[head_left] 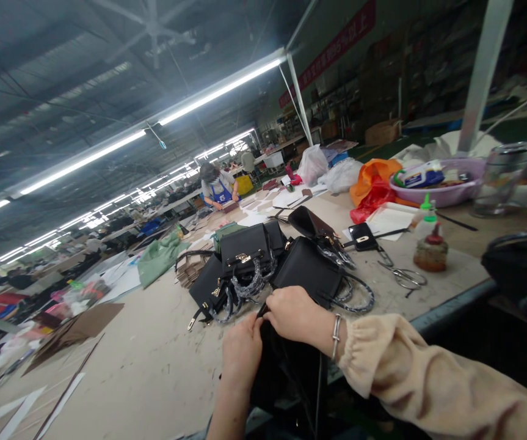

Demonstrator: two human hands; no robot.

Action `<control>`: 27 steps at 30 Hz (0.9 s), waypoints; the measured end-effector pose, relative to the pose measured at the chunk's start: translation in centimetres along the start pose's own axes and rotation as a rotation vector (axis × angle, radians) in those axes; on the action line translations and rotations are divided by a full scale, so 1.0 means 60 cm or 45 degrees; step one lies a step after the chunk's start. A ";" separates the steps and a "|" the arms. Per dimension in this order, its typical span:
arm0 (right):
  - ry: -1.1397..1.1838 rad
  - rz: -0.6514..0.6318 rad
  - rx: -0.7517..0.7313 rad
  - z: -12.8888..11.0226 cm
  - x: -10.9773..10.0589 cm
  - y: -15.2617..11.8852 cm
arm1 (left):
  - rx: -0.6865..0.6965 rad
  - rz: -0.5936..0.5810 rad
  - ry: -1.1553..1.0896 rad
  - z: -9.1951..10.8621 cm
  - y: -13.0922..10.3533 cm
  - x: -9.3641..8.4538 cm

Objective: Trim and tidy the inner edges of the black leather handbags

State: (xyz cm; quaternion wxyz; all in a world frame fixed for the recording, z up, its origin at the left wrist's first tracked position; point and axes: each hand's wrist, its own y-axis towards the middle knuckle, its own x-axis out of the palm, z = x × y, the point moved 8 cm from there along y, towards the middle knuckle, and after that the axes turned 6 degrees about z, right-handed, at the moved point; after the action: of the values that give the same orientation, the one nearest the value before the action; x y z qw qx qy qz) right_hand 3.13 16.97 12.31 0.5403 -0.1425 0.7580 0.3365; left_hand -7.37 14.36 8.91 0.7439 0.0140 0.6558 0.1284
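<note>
At the table's near edge my left hand (241,348) and my right hand (296,313) meet, both closed on the upper edge of a black handbag (286,379). The bag hangs below them, dark, with much of its shape lost in shadow. A silver bangle circles my right wrist. Just beyond my hands lies a pile of black handbags (245,241) with gold-coloured clasps. Their handles (251,281) are wrapped in clear plastic.
Scissors (407,278), a black phone-like device (363,236), a brown glue bottle (430,250), a glass jar (504,180) and a purple basin (455,189) stand right. Green cloth (160,256) and brown sheets (75,330) lie left. A person in a blue apron (221,194) works at the far end.
</note>
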 end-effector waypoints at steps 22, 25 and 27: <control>-0.037 0.015 0.045 0.017 0.004 -0.006 | 0.004 -0.012 -0.147 0.003 -0.002 0.002; -0.036 0.023 0.050 0.018 0.006 -0.004 | 0.004 -0.007 -0.129 0.002 -0.002 0.004; -0.041 0.033 0.050 0.018 0.006 -0.003 | 0.002 -0.001 -0.115 0.001 -0.003 0.006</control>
State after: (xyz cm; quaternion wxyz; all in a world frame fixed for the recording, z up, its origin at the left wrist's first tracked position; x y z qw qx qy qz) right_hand 3.89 17.63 11.69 0.5509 -0.1168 0.7573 0.3307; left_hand -7.25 14.25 8.54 0.7728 0.0202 0.6215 0.1268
